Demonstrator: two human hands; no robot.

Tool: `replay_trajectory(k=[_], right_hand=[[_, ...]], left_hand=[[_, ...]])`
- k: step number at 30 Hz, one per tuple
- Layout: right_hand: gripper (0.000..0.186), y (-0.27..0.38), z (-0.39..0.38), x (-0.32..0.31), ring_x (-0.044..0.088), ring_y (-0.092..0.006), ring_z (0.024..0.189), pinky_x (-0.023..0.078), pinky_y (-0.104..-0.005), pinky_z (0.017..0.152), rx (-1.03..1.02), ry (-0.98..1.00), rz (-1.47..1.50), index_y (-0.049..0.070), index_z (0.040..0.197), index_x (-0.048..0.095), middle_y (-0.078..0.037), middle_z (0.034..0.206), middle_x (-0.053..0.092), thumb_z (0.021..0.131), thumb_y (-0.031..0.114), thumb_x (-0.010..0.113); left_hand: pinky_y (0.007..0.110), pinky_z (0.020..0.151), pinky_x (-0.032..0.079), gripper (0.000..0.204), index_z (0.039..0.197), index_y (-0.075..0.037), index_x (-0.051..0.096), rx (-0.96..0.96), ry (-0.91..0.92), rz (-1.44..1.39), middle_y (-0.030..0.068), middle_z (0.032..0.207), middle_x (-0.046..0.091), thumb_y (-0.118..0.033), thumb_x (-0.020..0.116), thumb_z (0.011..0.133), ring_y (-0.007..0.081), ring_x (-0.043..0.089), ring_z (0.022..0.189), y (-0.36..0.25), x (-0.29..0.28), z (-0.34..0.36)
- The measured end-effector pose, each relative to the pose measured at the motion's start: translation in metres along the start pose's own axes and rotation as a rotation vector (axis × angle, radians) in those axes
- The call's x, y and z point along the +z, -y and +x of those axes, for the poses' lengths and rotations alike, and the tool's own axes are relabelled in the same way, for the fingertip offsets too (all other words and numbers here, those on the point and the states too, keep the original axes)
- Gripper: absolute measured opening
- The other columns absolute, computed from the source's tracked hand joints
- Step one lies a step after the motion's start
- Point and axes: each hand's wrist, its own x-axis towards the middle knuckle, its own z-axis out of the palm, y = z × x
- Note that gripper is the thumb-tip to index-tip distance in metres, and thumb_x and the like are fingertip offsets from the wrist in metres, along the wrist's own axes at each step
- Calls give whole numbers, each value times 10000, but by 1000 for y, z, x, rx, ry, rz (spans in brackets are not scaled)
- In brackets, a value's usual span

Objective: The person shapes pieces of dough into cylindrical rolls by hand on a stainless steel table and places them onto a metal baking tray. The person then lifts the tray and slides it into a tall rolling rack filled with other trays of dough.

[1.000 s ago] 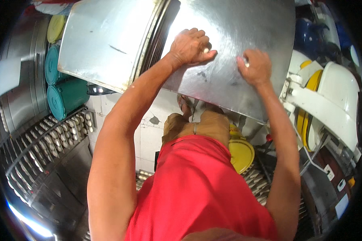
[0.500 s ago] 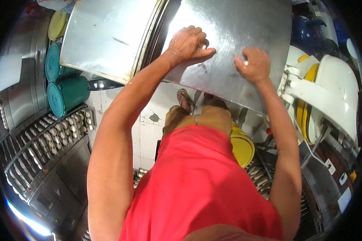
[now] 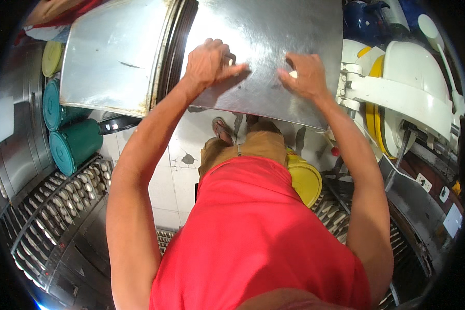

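Note:
Both hands are over a shiny metal worktop. My left hand curls on it with the thumb stretched inward, and a bit of pale dough shows by the thumb. Facing it, my right hand is curled round another small pale piece of dough, which peeks out between thumb and fingers. The fingers hide most of both pieces. Just left of my left hand is a stack of metal baking trays.
To the right stands a white machine with a yellow rim. Racks of pale dough pieces are at left and behind me. Green lidded bins and a yellow-lidded bucket stand low. Another person's arm shows at upper left.
The view has shifted, so the worktop and trays appear farther left. My right hand has tilted a little, showing more of its dough. Another person's arm has come into view at upper left.

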Motion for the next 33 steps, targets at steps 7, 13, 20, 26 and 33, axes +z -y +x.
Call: replay_trajectory(k=[7,13,20,26,33], right_hand=[[432,-11,11,16,611,-281,882,456,-425,799,14,4,-62,111,1037,681,-64,901,662,863,506,699],[461,10,-10,-1,614,-283,888,465,-427,810,-98,-194,-50,102,1135,686,-78,910,669,862,472,724],[468,-4,4,15,613,-286,858,471,-434,807,40,4,9,109,1139,688,-75,897,679,872,492,705],[606,9,5,3,593,-332,1095,457,-485,980,111,91,-99,85,1283,638,-133,1175,662,894,549,670],[907,32,-97,-27,330,-420,1505,178,-609,1248,87,232,-39,-31,1523,392,-222,1587,420,940,632,601]], left_hand=[[390,760,495,357,791,-157,721,85,-55,-11,26,816,649,-489,665,907,212,622,819,5,20,25],[427,941,463,642,1050,-66,662,79,-113,-3,75,1103,593,-671,710,841,261,549,1053,-6,17,-20],[394,722,536,416,792,-154,754,90,-122,-4,20,796,652,-562,723,871,222,659,775,2,26,9],[452,932,485,470,963,-76,689,31,-159,28,101,1043,641,-535,711,865,282,599,1030,-15,15,0],[568,1268,168,888,1570,44,308,-58,88,-65,271,1648,281,-520,612,955,442,238,1550,-62,10,-129]])
